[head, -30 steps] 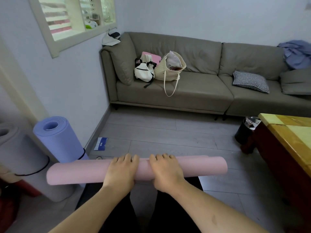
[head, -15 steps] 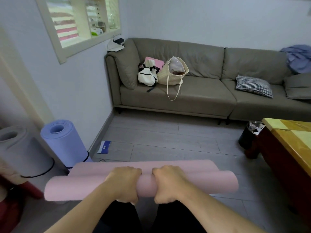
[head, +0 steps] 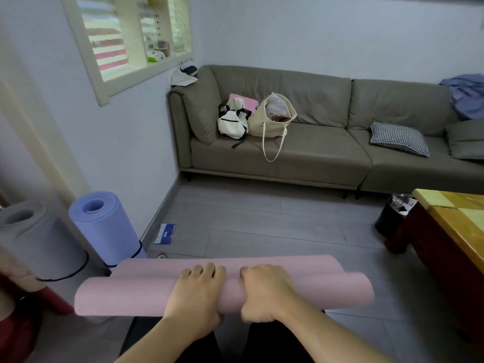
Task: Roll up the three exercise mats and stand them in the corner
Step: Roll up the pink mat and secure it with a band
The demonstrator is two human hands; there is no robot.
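Hands at the middle of the pink mat (head: 136,297): your left hand (head: 195,297) lies over the top of the roll with its fingers (head: 207,271) curled down the far side, and your right hand (head: 264,292) sits just beside it, fingers (head: 248,273) wrapped round the roll and thumb side low at the near face. Both sets of fingers are bent onto the mat, close together rather than spread. The roll lies crosswise above your dark-clad knees, its left end toward the red object at the lower left and its right end toward the wooden surface (head: 455,213). A flat, unrolled strip of the same mat extends on the floor (head: 262,218) just beyond the roll, touching it along its far side. To the left, the blue mat (head: 104,229) stands rolled and upright against the wall, bound low by a dark band; the grey mat (head: 34,239) stands rolled beside it, also banded. Behind, a grey sofa (head: 327,153) carries a white backpack (head: 231,121), a cream tote (head: 272,119) and a checked cushion (head: 399,137). A black bin (head: 390,218) stands by the surface's corner.
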